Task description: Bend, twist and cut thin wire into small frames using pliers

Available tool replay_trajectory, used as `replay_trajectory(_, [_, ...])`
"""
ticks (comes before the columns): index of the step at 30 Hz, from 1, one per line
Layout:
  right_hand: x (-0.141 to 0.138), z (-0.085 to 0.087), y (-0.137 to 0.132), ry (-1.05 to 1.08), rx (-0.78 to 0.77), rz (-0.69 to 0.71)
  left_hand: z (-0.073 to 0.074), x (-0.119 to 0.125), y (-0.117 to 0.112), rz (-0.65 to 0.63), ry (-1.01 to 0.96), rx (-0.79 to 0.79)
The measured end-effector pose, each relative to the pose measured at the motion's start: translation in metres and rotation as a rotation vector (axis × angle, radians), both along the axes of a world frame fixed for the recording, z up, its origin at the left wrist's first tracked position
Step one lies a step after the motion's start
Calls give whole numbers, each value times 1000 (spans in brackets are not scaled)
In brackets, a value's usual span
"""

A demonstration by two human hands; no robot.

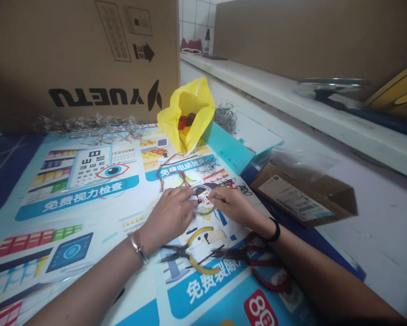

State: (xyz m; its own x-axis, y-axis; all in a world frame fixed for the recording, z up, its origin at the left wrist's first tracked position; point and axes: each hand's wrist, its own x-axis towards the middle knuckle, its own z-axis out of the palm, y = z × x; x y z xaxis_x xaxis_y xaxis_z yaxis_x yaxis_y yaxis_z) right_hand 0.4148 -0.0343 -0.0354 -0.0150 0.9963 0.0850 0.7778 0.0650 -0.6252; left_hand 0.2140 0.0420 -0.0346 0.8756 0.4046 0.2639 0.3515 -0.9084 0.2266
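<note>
My left hand (171,215) and my right hand (231,203) rest close together on a printed poster (88,181), fingers curled. Between them they pinch a thin wire ring (202,199) that lies on the poster. Coloured strings (169,174) trail from the ring area toward a yellow bag (188,113) holding red and orange pieces. Yellow-handled pliers (189,256) lie under my left wrist, red-handled pliers (257,262) under my right forearm.
A big cardboard box (81,59) stands at the back left, with tangled wire (84,123) along its base. A teal box (237,145) and an open brown carton (308,199) sit to the right. A white ledge (291,95) runs along the wall.
</note>
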Motion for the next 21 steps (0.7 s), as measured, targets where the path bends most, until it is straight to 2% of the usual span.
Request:
replay_trajectory(10, [0, 0, 0, -38, -4, -13, 5, -3, -1, -82, 64, 92])
replay_trajectory(21, [-2, 1, 1, -25, -14, -6, 6, -3, -3, -77, 107, 112])
